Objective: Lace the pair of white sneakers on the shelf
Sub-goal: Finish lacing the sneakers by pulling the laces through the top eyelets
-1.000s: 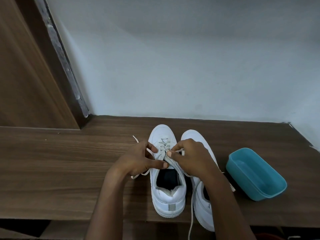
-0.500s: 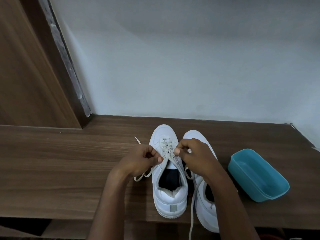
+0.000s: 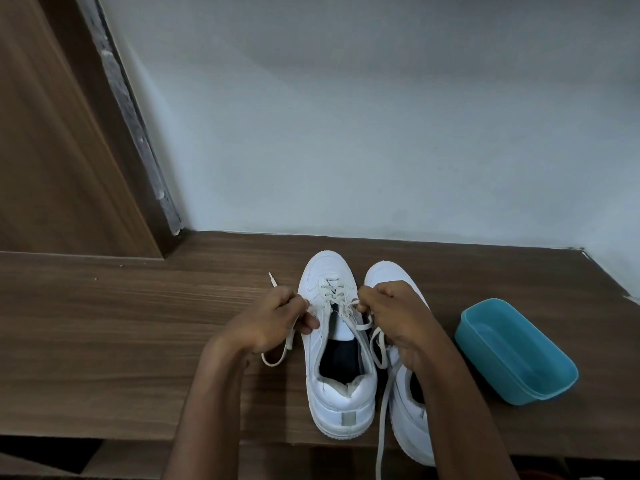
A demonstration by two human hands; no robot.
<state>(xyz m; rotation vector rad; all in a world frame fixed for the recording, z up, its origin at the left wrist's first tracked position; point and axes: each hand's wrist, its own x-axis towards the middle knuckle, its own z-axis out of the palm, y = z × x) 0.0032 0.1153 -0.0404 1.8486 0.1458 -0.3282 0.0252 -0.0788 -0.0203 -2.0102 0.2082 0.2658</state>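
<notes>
Two white sneakers stand side by side on the wooden shelf (image 3: 121, 323), toes toward the wall. The left sneaker (image 3: 341, 389) has its lace (image 3: 330, 292) crossed through the front eyelets. My left hand (image 3: 277, 315) pinches the lace's left end beside that shoe, and a loop of it (image 3: 280, 351) hangs below my fist. My right hand (image 3: 394, 310) grips the lace's right end over the gap between the shoes. The right sneaker (image 3: 408, 420) lies partly under my right forearm, and a long loose lace (image 3: 382, 410) trails off the shelf's front edge.
A teal plastic tub (image 3: 519, 355) sits on the shelf right of the shoes. A brown wooden panel (image 3: 52, 150) rises at the left, and a pale wall (image 3: 381, 133) backs the shelf. The shelf's front edge runs just under the heels.
Both hands have drawn apart from the tongue, pulling the lace ends outward. The left hand went from fingers on the tongue to a fist on the lace.
</notes>
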